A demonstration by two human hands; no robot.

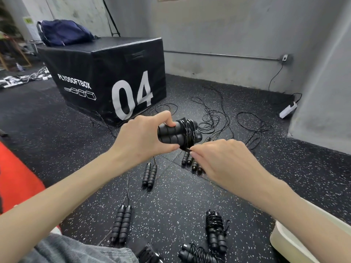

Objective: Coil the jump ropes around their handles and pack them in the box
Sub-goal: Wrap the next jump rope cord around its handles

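Note:
My left hand [141, 137] grips a pair of black foam jump-rope handles [171, 134] held together above the floor, with thin black cord [188, 134] wound around their far end. My right hand [218, 158] pinches the cord's end just below the wound part. On the floor lie two coiled ropes [216, 231] [197, 254] near me, two uncoiled handle pairs [122, 223] [150, 175], and more handles [191, 163] under my right hand. A pale box [296, 242] shows at the lower right.
Loose black cords [214, 114] sprawl over the speckled floor beyond my hands. A big black plyo box marked 04 [114, 73] stands behind, with a blue bag [64, 32] on it. A red mat [17, 177] lies left, a grey wall right.

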